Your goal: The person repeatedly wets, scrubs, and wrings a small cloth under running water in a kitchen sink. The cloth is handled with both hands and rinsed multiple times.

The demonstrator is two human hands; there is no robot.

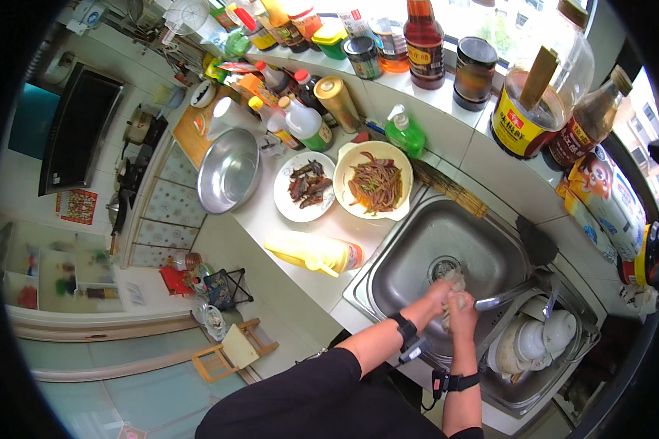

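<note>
Over the left bowl of a stainless steel sink (412, 241), a wet, greyish rag (457, 279) is bunched up and squeezed between both hands. My left hand (438, 295) is closed around one part of it, nearer the drain (445, 268). Right beside it, my right hand (462, 317) grips the rag too, close to the tip of the faucet (505, 299). Most of the cloth is hidden by the fingers. Whether water is running cannot be made out.
Stacked bowls (530, 337) fill the right sink bowl. Left of the sink are a yellow detergent bottle (307, 249), a dish of shredded food (343, 189), a plate of browned pieces (280, 192) and a metal basin (228, 175). A straw brush (456, 189) lies along the sink's back edge.
</note>
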